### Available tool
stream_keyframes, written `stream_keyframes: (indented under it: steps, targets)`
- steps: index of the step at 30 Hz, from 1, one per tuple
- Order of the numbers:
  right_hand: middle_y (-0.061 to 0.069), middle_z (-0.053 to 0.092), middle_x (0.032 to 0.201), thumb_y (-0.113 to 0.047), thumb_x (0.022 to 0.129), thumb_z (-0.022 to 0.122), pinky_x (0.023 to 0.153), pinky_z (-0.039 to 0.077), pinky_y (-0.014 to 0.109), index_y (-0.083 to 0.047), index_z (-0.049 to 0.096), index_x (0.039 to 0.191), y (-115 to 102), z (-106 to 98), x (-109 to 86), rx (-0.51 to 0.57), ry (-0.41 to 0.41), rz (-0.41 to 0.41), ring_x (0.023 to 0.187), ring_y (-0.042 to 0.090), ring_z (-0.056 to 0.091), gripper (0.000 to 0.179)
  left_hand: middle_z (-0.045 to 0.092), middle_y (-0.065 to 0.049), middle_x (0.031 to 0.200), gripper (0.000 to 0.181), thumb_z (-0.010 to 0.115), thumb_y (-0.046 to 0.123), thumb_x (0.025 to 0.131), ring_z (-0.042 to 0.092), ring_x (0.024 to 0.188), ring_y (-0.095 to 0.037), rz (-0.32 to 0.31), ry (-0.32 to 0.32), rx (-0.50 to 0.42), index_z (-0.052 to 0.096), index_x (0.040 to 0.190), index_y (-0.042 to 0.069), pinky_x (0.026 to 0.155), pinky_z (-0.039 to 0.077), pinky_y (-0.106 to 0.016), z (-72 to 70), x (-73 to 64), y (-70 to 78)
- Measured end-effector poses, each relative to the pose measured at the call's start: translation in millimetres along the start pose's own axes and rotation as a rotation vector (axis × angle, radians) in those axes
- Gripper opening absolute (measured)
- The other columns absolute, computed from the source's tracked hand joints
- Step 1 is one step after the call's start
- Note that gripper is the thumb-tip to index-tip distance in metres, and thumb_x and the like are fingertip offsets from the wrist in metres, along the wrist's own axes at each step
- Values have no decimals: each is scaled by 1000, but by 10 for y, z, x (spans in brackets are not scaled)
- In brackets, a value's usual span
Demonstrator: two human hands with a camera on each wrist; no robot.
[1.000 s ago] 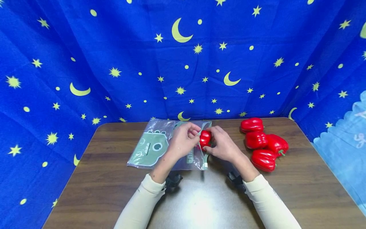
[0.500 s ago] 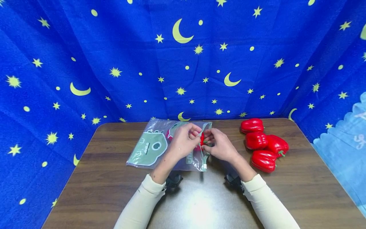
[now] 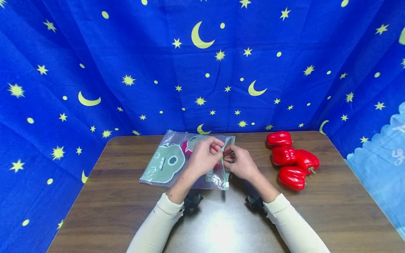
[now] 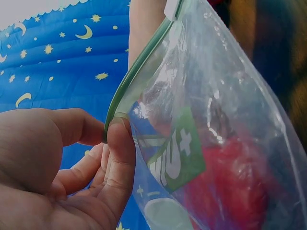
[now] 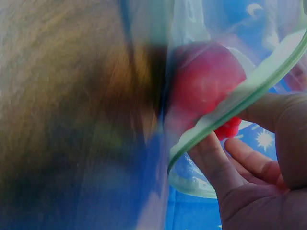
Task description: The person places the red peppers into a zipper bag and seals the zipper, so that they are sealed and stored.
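A clear zip bag (image 3: 164, 163) with green printed figures lies on the table, its mouth turned to the right. My left hand (image 3: 202, 156) pinches the green zip edge (image 4: 139, 62) of that mouth between thumb and index finger. At the opening, my right hand (image 3: 242, 162) has its thumb and fingertips inside the rim, holding a red bell pepper (image 5: 206, 79) by its end. Through the plastic, the pepper shows as a blurred red shape in the left wrist view. From the head, hands and bag hide most of it.
Several more red bell peppers (image 3: 292, 178) lie grouped to the right of the right hand. A white zip slider (image 3: 226, 185) sits at the bag's near corner. Behind the wooden table (image 3: 104, 211) hangs a blue cloth (image 3: 152, 52) with stars and moons.
My right hand has moved slightly left, carrying the pepper through the mouth into the bag, so less red shows between the hands. The left hand keeps its pinch on the edge.
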State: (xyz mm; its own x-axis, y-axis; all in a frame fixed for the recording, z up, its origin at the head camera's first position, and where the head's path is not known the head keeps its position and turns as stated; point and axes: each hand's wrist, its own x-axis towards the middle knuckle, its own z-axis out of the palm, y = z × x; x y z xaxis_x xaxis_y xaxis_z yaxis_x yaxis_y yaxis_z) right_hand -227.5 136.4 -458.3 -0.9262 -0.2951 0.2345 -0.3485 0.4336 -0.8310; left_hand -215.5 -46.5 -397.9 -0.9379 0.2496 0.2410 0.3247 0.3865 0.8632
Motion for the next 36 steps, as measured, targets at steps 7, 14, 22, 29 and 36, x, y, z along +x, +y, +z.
stream_keyframes:
  steps: [7,14,22,29,36]
  targets:
    - [19,77,109,5,88,74,82,64,27,4,71,110,-13,24,-3,-56,-36,-28,97,27,78,22,71,-8,91,23,70,-5,88,67,72,-10,-9,-1,-6,74,111,0,63,57,-22,-11,0,2]
    - [16,76,117,1,91,72,87,63,29,1,72,118,-16,23,-18,-104,-96,-60,104,26,77,27,70,-8,91,23,69,-4,89,68,72,-12,-27,4,-32,74,111,1,62,57,-23,-42,-2,-2]
    - [21,73,124,3,92,72,91,63,36,6,69,126,-21,-52,-19,-89,-76,-54,107,31,76,33,71,-8,91,23,70,-4,89,70,72,-13,-29,13,-11,74,110,2,62,56,-23,-50,10,-14]
    - [17,74,116,-1,90,78,91,63,47,2,73,119,-63,-188,-43,-205,-13,-118,103,32,76,30,71,-9,90,23,69,-5,87,69,71,-12,-18,29,-13,74,109,1,63,57,-24,-50,13,-30]
    - [15,73,112,-2,90,78,88,64,49,4,73,115,-99,-320,-114,-223,28,-141,99,36,76,26,72,-9,91,19,70,-4,91,70,73,-13,-24,39,-13,74,109,2,64,58,-25,-48,21,-37]
